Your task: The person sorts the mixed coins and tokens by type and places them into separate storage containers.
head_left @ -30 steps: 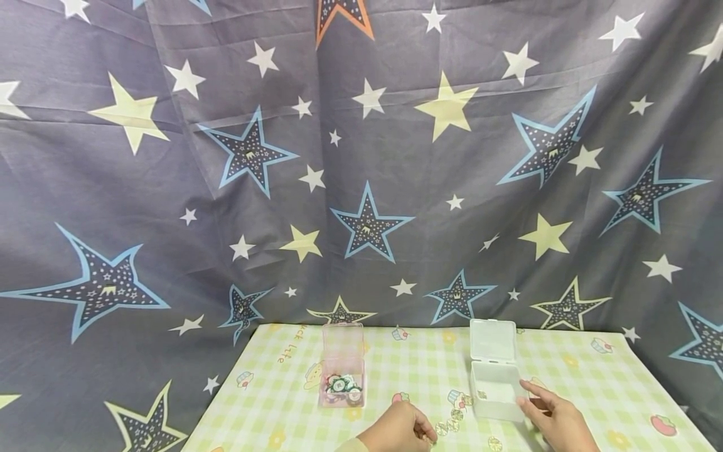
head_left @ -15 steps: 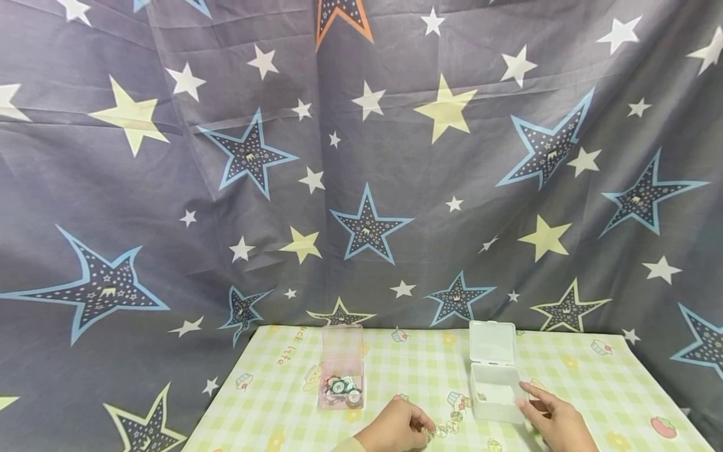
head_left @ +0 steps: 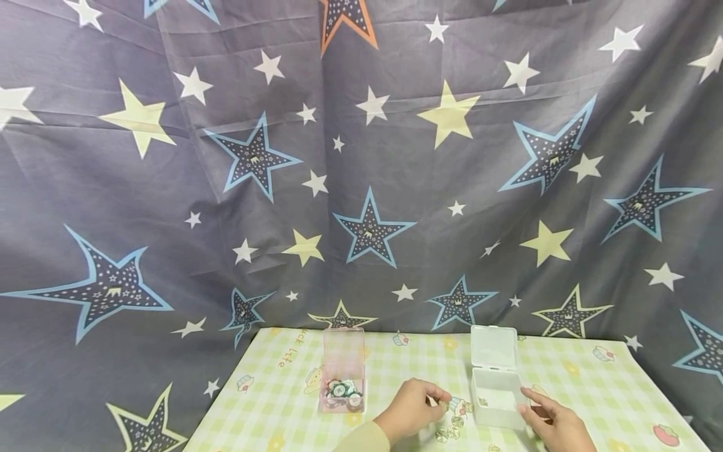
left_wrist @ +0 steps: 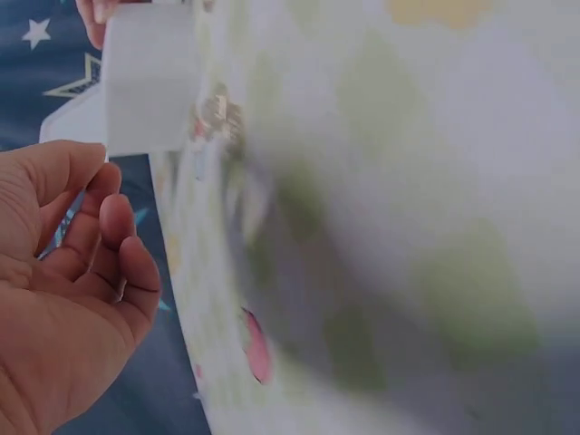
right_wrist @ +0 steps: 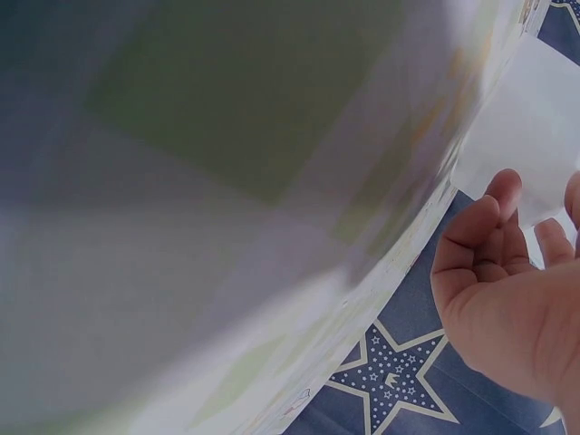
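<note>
My left hand (head_left: 413, 408) pinches a small round gold-coloured disc (head_left: 445, 407) between thumb and forefinger, just left of the white box (head_left: 499, 417). In the left wrist view, the fingertips overlap the lid and hide the disc. The white box stands with its lid (head_left: 494, 347) raised, and a small gold piece (head_left: 482, 402) lies inside. Against the box's right side rest the thumb and forefinger of my right hand (head_left: 556, 425); its other fingers are loosely bent. Several similar gold discs (head_left: 454, 432) lie in a short line on the cloth below the left hand.
A see-through pink box (head_left: 342, 402) stands to the left with its lid up, holding several round green, white and brown pieces. The table has a green checked cloth (head_left: 294, 402). Behind its far edge hangs a grey curtain with stars (head_left: 395, 176).
My left hand has lifted a gold disc from the near end of the line and moved up and right toward the white box. My right hand stays at the box's side.
</note>
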### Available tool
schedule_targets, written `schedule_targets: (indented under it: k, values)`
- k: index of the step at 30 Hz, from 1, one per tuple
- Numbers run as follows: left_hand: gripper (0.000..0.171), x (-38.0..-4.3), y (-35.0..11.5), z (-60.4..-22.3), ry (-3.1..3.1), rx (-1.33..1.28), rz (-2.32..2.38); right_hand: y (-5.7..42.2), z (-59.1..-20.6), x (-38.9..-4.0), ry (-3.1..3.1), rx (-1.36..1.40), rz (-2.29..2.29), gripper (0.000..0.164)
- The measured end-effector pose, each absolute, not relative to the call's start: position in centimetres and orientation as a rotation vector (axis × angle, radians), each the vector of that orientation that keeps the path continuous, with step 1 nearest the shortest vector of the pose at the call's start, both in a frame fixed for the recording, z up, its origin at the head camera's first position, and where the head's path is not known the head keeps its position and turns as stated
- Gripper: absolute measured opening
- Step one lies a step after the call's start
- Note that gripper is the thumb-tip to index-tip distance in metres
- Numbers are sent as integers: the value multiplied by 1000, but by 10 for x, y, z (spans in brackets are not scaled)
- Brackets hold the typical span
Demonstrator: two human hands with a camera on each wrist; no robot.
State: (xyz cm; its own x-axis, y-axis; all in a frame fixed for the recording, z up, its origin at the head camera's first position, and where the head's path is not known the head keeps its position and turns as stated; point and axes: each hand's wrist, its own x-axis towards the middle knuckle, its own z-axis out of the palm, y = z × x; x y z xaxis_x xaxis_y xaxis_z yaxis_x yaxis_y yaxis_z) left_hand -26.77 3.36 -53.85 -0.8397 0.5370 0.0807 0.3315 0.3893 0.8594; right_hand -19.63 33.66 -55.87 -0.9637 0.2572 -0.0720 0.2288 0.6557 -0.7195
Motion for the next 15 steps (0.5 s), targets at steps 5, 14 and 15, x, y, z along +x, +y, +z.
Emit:
schedule_targets:
  k: [5,14,15]
  values:
    - [18,-268,56,-527,2467,708,1450,338,-561,-197,-2814,-446,1271,77]
    - [25,-267,94,-513,2449,730,1567,340,-566,-201,-2794,-485,1328,87]
    - [25,-267,97,-512,2463,741,1564,340,-567,-201,-2787,-485,1332,86]
